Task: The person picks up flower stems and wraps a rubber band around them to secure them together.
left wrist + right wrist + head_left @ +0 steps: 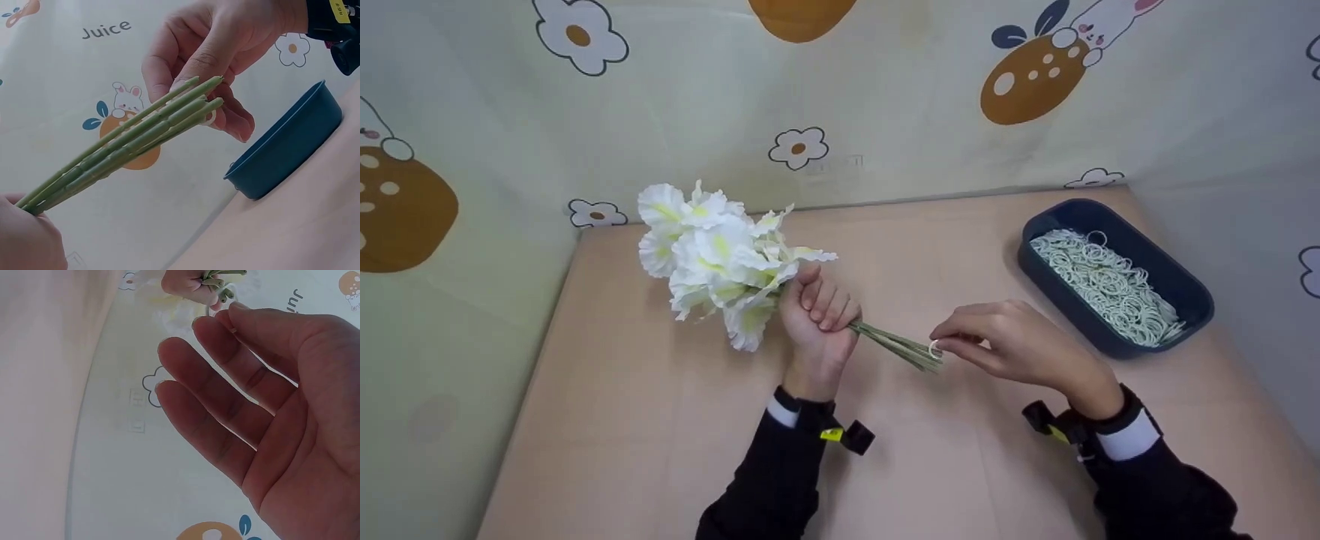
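My left hand point(823, 315) grips a bunch of artificial flowers point(712, 255) by the stems, just under the white ruffled blooms. Green stems point(129, 143) stick out of the fist toward the right, their cut ends close together. At those ends my right hand point(1020, 341) pinches a small white rubber band point(935, 349) between thumb and forefinger. In the right wrist view the band point(209, 308) shows as a thin loop by the stem ends, the other fingers spread loosely. Whether the band goes round any stems I cannot tell.
A dark blue oblong tub point(1200, 304) stands at the right of the table point(915, 465), partly filled with many loose white bands point(1110, 289). Behind the table hangs a pale printed cloth point(885, 97), with more of it at both sides.
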Demonstrator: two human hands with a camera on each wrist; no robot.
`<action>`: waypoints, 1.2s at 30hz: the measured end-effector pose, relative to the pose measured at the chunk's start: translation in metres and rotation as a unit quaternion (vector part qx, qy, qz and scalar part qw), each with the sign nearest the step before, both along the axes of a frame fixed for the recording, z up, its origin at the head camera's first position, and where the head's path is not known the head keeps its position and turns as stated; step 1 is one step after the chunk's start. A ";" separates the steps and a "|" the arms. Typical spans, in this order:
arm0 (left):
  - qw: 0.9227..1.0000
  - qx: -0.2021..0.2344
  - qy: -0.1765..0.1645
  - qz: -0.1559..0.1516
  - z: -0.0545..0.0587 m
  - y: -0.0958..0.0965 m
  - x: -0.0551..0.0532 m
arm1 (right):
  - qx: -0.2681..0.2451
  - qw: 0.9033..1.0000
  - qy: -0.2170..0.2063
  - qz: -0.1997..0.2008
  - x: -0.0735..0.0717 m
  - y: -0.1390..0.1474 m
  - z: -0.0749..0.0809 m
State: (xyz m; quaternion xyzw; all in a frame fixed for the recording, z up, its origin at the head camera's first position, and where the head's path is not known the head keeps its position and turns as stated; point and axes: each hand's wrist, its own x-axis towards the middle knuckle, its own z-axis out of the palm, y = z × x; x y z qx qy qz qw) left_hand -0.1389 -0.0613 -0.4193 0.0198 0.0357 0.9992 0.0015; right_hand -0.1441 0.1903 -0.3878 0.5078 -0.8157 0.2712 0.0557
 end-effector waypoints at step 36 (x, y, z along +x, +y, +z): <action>0.997 -0.033 -0.006 -0.071 0.013 0.030 0.022 | -0.162 0.986 -0.037 -0.017 -0.003 -0.028 -0.026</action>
